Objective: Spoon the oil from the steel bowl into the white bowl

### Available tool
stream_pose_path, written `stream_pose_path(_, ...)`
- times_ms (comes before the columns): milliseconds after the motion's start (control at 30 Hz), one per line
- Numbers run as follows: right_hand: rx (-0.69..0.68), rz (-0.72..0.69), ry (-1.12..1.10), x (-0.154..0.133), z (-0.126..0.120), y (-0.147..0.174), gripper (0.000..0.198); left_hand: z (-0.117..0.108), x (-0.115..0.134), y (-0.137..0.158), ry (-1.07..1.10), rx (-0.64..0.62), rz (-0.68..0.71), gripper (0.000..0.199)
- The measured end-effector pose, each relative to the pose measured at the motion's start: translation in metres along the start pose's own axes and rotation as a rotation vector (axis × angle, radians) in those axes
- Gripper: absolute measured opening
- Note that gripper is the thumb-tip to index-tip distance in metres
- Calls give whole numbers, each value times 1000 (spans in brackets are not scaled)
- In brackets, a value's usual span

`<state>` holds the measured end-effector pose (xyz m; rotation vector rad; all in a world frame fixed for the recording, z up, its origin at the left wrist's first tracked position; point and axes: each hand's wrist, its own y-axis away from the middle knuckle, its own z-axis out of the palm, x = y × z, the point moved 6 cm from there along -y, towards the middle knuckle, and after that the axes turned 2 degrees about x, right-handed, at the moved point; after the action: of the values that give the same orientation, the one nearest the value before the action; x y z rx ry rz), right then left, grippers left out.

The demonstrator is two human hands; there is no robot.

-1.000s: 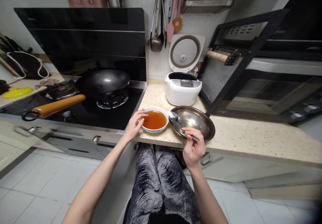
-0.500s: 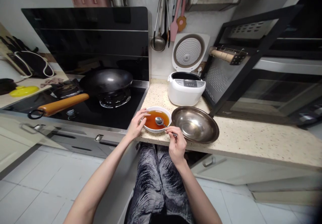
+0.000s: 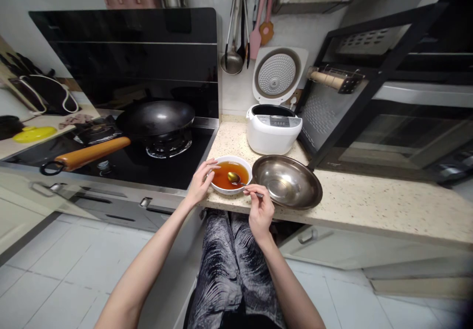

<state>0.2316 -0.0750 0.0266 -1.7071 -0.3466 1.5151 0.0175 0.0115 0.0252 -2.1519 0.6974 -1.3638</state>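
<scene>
Low at centre, the right hand (image 3: 261, 213) pinches a spoon (image 3: 233, 177); the left hand (image 3: 200, 183), apart from it, lies loosely spread at the left rim of a white bowl (image 3: 226, 191), mid-frame on the tabletop (image 3: 369, 201). Silver a moment ago, the spoon now looks golden, so it seems dipped, working within the amber liquid (image 3: 221, 174). Just right sits a metal basin (image 3: 295, 183); beyond, an open rice cooker (image 3: 273, 139).

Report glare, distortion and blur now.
Head view: glints on the steel basin and black wok; head view: wide-angle stretch, the oven at right appearing tilted; head view: lower right corner dark and smeared, white bowl and spoon fairly sharp.
</scene>
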Motion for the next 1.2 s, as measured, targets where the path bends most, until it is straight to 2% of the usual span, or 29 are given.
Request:
stream_pose_path(200,86,3,-12,-2,-4,0,15,0,0,0,-11,-8,-2,34)
stream_pose_path(600,145,11,-44,-7,-15,-7,14,0,0,0,1,-3,2,33)
stream_pose_path(767,214,-14,-39,-15,-29,-15,11,0,-1,0,-5,-1,2,33)
stream_pose_path(967,319,-108,33,-29,-54,-25,10,0,-3,1,-3,-6,3,33)
stream_pose_path(1200,298,-147,132,-17,-73,-16,11,-1,-3,0,-5,2,12,32)
